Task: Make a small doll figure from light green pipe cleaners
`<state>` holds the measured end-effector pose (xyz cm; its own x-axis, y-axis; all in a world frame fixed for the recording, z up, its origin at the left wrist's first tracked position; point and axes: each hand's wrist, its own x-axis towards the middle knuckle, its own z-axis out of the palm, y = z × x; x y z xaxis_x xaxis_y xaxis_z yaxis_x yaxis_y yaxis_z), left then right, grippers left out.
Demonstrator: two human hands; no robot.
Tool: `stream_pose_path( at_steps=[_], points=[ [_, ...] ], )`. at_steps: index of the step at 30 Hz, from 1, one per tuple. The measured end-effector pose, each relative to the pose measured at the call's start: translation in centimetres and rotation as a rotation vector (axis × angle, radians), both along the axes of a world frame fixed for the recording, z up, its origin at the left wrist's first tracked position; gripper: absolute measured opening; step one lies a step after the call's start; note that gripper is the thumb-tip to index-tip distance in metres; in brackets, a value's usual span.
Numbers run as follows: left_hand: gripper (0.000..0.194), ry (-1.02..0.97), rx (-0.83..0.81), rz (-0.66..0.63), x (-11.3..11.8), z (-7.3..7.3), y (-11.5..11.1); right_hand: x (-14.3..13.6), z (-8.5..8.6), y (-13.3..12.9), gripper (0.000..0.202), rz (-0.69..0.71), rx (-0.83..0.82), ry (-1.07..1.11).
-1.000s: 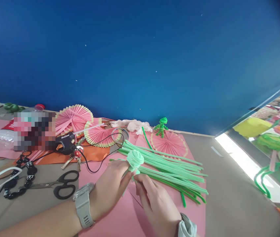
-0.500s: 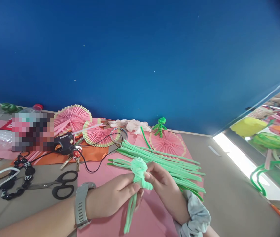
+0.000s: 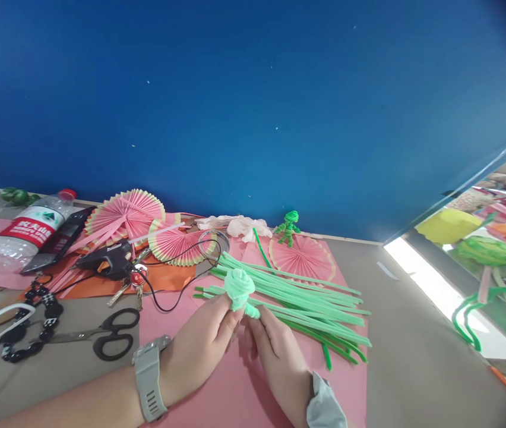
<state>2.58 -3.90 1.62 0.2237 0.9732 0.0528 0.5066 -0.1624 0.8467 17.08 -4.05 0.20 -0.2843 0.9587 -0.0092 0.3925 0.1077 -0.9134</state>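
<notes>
A light green pipe-cleaner figure with a wound round head is held between my two hands over pink paper. My left hand is closed round its body just below the head. With thumb and fingers together, my right hand pinches a short wrapped limb sticking out on its right side. The figure's lower part is hidden behind my fingers. Just beyond my hands lies a bundle of loose green pipe cleaners. A finished-looking darker green pipe-cleaner figure stands at the back by the blue wall.
To the left lie black-handled scissors, a beaded bracelet, keys, a black glue gun and a plastic bottle. Pink paper fans sit along the blue wall. Colourful craft pieces show at the far right.
Both hands and the figure have shifted slightly left. My right hand has moved down, lower on the figure's side limb. The figure's dangling strands are now hidden.
</notes>
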Motion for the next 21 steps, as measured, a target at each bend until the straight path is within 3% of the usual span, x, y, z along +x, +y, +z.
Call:
stream_pose_path(
  at_steps=[3, 7, 10, 15, 21],
  points=[
    [0.021, 0.084, 0.116, 0.027, 0.1, -0.2, 0.2, -0.9, -0.1, -0.3, 0.031, -0.024, -0.298, 0.283],
    [0.022, 0.020, 0.115, -0.017, 0.0, -0.1, 0.5, -0.9, 0.5, -0.4, 0.028, 0.009, -0.687, 0.635],
    [0.020, -0.012, 0.116, -0.045, -0.1, 0.0, 0.6, -0.6, 1.0, -0.3, 0.026, 0.059, -0.808, 0.723],
    [0.019, 0.059, 0.166, -0.005, -0.1, -0.4, 0.6, -1.0, 1.1, -0.4, 0.030, 0.001, -0.646, 0.506],
    [0.013, 0.193, 0.191, 0.075, -0.2, -1.1, 0.2, -0.4, 0.6, -0.4, 0.027, 0.036, -0.005, -0.293]
  ],
)
